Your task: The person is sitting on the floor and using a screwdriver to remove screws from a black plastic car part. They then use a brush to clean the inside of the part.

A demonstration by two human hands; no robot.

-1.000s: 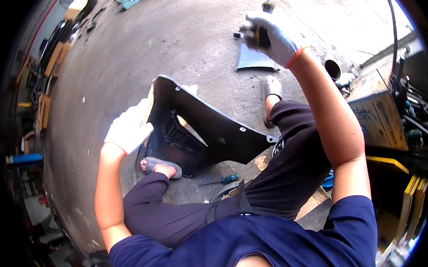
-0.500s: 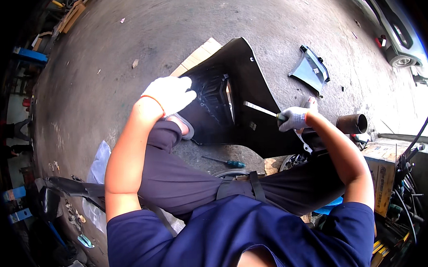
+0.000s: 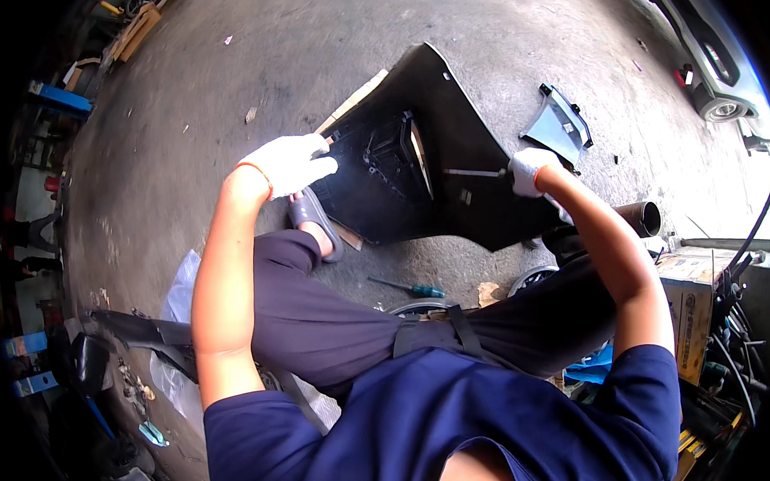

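Observation:
A large black moulded panel (image 3: 452, 195) with a slotted opening lies tilted in front of me. My gloved left hand (image 3: 291, 165) grips its left edge. Near the panel's right side, my gloved right hand (image 3: 530, 170) is closed on a long-shafted tool (image 3: 472, 173), its shaft lying across the panel; the handle is mostly hidden. A green-handled screwdriver (image 3: 426, 291) lies on the floor below the panel, above my trousered legs. A smaller grey-blue part (image 3: 556, 128) rests to the right of the panel.
Cardboard (image 3: 349, 100) shows behind the panel. A parked car (image 3: 712, 63) is upper right. At right are a metal cylinder (image 3: 639, 219), a box (image 3: 689, 313) and tools. Plastic sheeting (image 3: 176, 378) and assorted parts lie at left, with more clutter along the far left.
The view has shifted. My right hand has come down from a raised position to the panel with the tool. My left hand and the panel have moved slightly upward since half a second ago.

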